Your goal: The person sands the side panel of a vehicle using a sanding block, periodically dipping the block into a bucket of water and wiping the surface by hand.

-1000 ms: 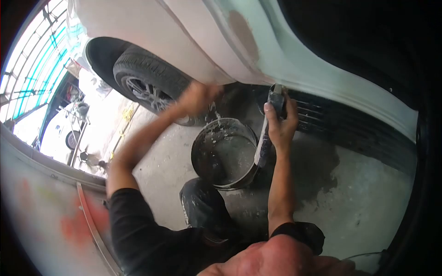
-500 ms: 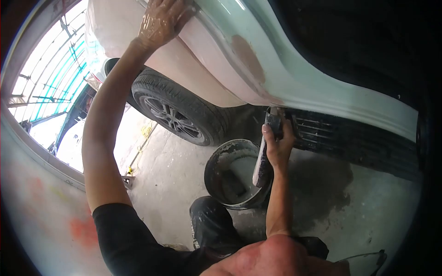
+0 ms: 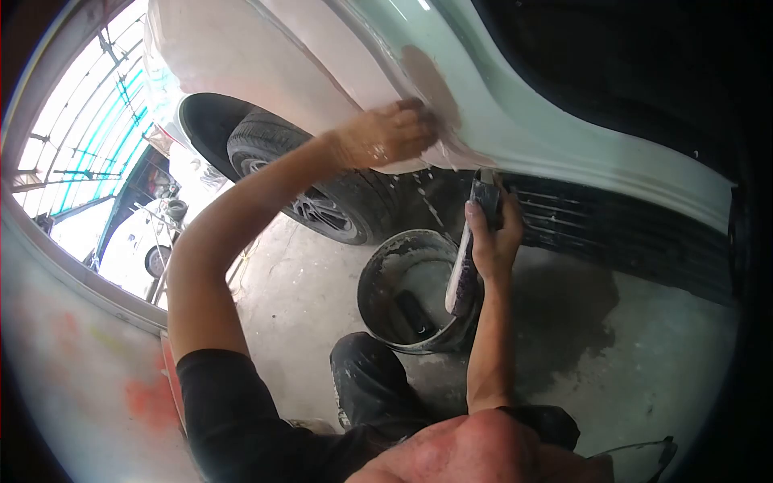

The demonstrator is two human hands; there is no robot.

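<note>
My left hand (image 3: pixel 390 135) lies against the lower part of a car's pale body panel (image 3: pixel 314 68), beside a brownish-grey patch (image 3: pixel 432 84). Its fingers look bent and are smeared by motion, so I cannot tell whether they hold anything. Water drips fall from below it. In my right hand (image 3: pixel 495 241) is a long sanding block (image 3: pixel 461 282), dark with a whitish side, gripped upright near the black step board (image 3: pixel 612 233). Under both hands stands a bucket (image 3: pixel 366 302) of cloudy water, with a dark block (image 3: pixel 413 312) inside.
A car wheel (image 3: pixel 322 209) is behind the bucket. Wet stains darken the concrete floor (image 3: pixel 282 322). Along the left side runs another painted panel (image 3: pixel 88 378) with red marks. The dark door opening (image 3: pixel 628 72) is at the upper right.
My left hand has swept down and right along the panel from its upper part to the lower edge, and water now drips beneath it. The right hand still holds the sanding block, barely moved.
</note>
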